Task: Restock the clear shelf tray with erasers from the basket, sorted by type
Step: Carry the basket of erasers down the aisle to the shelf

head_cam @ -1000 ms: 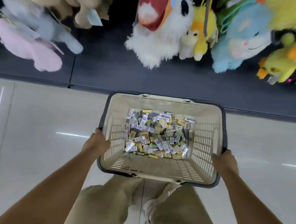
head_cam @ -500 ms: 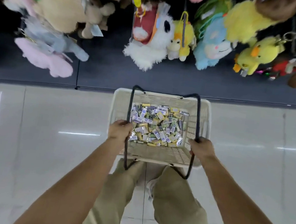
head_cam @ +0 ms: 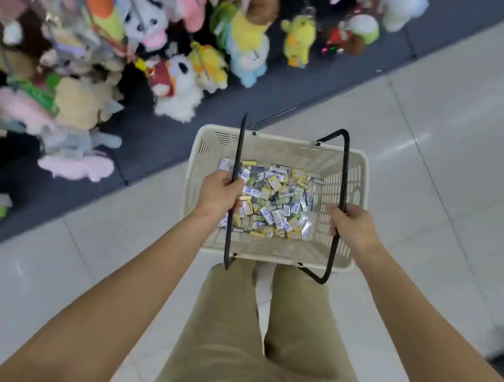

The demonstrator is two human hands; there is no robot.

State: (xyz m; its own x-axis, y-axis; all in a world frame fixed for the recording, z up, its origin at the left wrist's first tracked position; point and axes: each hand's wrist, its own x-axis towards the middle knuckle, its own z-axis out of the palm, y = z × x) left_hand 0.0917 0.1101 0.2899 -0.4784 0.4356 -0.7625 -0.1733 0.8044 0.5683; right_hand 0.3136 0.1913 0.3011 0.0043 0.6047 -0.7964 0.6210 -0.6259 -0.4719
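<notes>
Left hand (head_cam: 219, 194) and right hand (head_cam: 353, 228) grip basket (head_cam: 281, 150) handles above erasers (head_cam: 274, 203).

Bright overhead light, motion-blurred left edge

Head-worn view, steeply downward; close over hands (head_cam: 287, 208) and floor (head_cam: 441, 151)

You have one basket (head_cam: 281, 150) with two black handles (head_cam: 345, 171). Your two hands, left hand (head_cam: 219, 193) and right hand (head_cam: 353, 228), hold them. The erasers (head_cam: 275, 200) inside are too many to count.
</notes>
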